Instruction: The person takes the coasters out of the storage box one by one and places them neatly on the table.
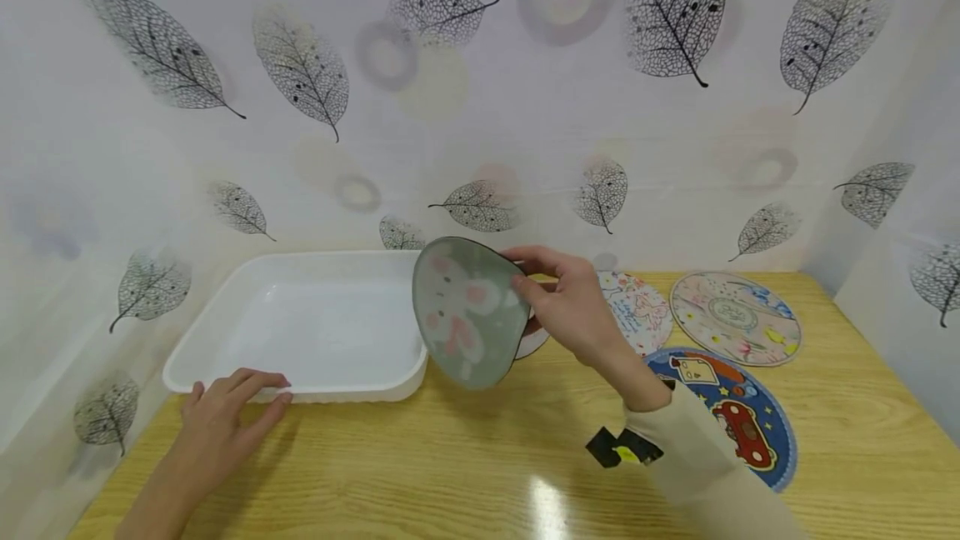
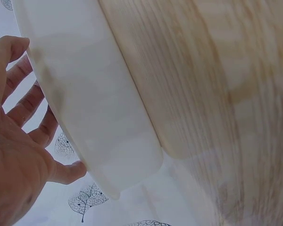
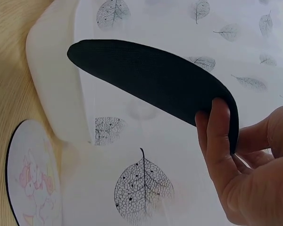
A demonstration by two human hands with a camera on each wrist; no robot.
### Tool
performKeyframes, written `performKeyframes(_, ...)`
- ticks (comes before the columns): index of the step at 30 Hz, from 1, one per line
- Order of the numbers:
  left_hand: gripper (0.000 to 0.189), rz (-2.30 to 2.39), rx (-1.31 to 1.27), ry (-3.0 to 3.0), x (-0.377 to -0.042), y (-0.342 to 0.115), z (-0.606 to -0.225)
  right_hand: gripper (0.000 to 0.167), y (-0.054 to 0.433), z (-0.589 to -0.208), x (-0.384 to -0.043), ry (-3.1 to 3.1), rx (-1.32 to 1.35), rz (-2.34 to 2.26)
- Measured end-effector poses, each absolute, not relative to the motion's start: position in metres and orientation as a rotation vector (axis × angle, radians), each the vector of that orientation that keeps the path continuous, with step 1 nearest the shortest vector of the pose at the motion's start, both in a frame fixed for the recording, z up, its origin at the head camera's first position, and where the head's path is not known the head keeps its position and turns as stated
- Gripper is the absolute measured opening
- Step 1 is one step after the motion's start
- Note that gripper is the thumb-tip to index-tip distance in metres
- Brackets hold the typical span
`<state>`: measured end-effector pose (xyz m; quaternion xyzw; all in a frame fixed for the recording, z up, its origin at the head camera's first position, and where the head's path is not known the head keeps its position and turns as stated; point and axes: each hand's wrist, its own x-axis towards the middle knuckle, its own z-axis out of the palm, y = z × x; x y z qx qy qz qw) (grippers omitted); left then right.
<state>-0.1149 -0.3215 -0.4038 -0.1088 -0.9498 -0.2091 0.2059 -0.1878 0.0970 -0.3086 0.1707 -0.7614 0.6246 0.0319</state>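
My right hand (image 1: pixel 573 302) pinches a round grey-green mouse pad (image 1: pixel 453 315) by its right edge. Printed with white-and-pink bunnies, the pad tilts and bends in the air beside the tray's right end. Its dark backing (image 3: pixel 146 75) faces the right wrist camera, with fingers against it. On the left, a white rectangular tray (image 1: pixel 292 394) stands on the table with a bare floor. My left hand (image 1: pixel 225 419) rests on its near rim, fingers loosely spread. The left wrist view shows those fingertips along the edge of the tray (image 2: pixel 94 94).
Several round pads lie on the wooden table (image 1: pixel 420 473) at the right: a floral one (image 1: pixel 637 311), a pink patterned one (image 1: pixel 735 319) and a blue one with a red car (image 1: pixel 750 423). Another pale pad (image 1: pixel 534 346) is partly hidden. A leaf-print cloth (image 1: pixel 480 123) hangs behind.
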Motion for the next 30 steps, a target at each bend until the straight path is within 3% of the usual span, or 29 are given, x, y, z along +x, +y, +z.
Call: performKeyframes(30,0.014,-0.584,-0.305,-2.633,-0.114,-0.322,-0.404,0.032,0.141,-0.329,-0.174,-2.567,0.446,1.781)
